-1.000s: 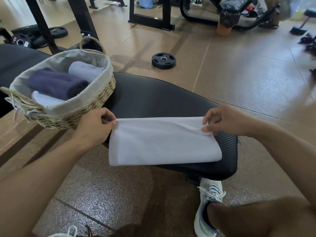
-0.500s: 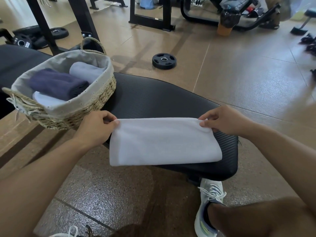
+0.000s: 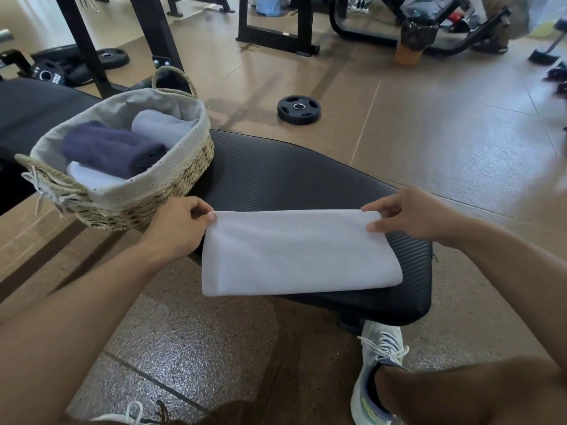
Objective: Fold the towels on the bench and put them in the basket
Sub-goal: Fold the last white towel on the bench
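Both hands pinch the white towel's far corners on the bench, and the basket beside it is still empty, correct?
Not quite: the basket is not empty. The head view shows a navy towel and pale ones inside. Left hand and right hand do pinch the white towel on the bench.

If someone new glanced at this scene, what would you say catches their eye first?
Probably the white towel, folded on the near end of the black bench, with the left hand and right hand pinching its far corners. Next, the woven basket on the bench to the left, holding a navy towel among pale ones.
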### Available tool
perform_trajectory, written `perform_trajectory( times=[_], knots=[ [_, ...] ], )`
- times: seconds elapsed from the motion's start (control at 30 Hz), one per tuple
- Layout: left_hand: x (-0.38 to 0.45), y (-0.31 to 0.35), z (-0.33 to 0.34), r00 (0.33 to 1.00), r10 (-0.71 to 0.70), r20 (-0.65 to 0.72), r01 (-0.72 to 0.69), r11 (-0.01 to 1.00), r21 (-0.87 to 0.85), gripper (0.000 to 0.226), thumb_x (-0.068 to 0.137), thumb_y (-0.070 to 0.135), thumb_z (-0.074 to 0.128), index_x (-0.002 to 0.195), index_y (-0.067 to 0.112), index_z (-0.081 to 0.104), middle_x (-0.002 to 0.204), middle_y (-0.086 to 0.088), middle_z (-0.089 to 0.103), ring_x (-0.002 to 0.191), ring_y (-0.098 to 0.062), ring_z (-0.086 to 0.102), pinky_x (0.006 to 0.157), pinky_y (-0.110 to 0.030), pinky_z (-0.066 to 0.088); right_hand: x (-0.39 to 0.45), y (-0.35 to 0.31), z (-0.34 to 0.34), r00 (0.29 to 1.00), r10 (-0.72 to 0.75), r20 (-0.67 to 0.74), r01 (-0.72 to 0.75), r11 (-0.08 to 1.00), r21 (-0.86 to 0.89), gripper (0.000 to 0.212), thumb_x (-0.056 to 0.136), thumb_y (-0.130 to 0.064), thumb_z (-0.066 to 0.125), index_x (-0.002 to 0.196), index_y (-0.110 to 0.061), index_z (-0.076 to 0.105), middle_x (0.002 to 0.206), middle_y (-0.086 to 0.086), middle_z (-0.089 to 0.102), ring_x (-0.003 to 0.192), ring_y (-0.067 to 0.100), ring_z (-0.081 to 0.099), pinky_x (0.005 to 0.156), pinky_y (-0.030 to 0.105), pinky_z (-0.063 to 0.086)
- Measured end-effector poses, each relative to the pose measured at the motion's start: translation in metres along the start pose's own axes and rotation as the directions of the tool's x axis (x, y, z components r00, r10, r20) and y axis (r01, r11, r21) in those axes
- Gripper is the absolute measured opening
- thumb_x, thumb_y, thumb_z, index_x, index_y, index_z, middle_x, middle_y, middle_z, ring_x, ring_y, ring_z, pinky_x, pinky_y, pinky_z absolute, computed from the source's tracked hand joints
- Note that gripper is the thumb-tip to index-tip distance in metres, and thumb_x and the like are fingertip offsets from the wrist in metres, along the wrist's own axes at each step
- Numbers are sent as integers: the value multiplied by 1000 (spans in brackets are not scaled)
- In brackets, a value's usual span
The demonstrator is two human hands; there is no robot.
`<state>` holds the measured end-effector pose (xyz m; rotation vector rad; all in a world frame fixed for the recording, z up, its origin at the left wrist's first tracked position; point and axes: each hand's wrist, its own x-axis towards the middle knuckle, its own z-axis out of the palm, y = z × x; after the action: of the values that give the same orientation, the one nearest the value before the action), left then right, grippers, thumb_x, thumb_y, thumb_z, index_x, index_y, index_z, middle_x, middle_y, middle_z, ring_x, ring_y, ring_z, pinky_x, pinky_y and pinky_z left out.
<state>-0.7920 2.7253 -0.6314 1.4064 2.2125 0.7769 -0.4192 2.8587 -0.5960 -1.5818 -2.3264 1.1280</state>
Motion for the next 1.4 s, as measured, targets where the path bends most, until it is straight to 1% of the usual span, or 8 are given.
perform_trajectory(
  times=[0.13,0.27,0.47,0.67,0.77,1.1,1.3,1.4],
  knots=[
    [0,0,1,1000,8,-12,-8,1000,2,14,93,23,71,80,28,69,82,7,71,81,-17,65,77,-35,52,4,4,3,998,23,-62,-25,999,-23,7,85,-28,82,87,-35,80,63,-19,69,67,6,61,65,21,43],
    [0,-2,0,1000,7,-4,-7,1000,-2,15,92,24,73,78,30,69,82,7,71,81,-15,65,75,-33,49,8,5,7,996,27,-81,-28,999,-23,13,84,-30,82,96,-33,78,65,-18,70,65,-2,64,67,21,44],
    [1,-4,1,1000,-3,-15,3,1000,18,13,90,26,75,78,29,72,79,6,71,80,-16,66,76,-33,51,14,7,14,993,64,-97,-71,995,-67,13,81,-39,84,89,-33,76,79,-9,71,83,15,69,83,35,51],
    [5,-7,3,1000,-10,5,10,1000,4,14,92,26,72,79,28,68,81,4,70,81,-21,65,75,-35,49,11,3,8,989,120,-87,-99,971,217,20,84,-30,83,85,-15,71,70,-8,70,64,8,61,59,21,46],
    [5,-7,4,1000,-5,-2,5,1000,-11,13,95,27,69,82,27,66,84,3,68,83,-21,63,76,-35,48,9,4,5,986,146,-80,-110,933,343,18,86,-28,81,86,-14,70,79,-4,74,70,11,65,64,26,51],
    [9,-3,10,999,-28,-46,28,1000,10,9,92,27,72,91,22,64,85,3,67,85,-21,62,76,-34,45,28,10,22,956,192,-221,-170,979,116,21,83,-38,82,91,-22,70,92,-2,75,84,17,69,70,31,49],
    [11,8,4,995,-99,28,98,994,49,26,89,46,72,86,21,67,86,6,65,86,-18,60,80,-36,48,27,-3,20,965,218,-145,-239,960,-147,26,90,-45,72,103,-24,67,102,-5,70,95,17,65,80,34,50],
    [11,9,4,993,-105,61,102,993,58,30,83,47,78,77,20,67,82,3,68,83,-19,62,77,-37,51,22,-11,17,965,254,-72,-261,958,-120,25,92,-42,71,99,-18,68,90,-2,68,82,17,64,67,31,50]
  ],
)
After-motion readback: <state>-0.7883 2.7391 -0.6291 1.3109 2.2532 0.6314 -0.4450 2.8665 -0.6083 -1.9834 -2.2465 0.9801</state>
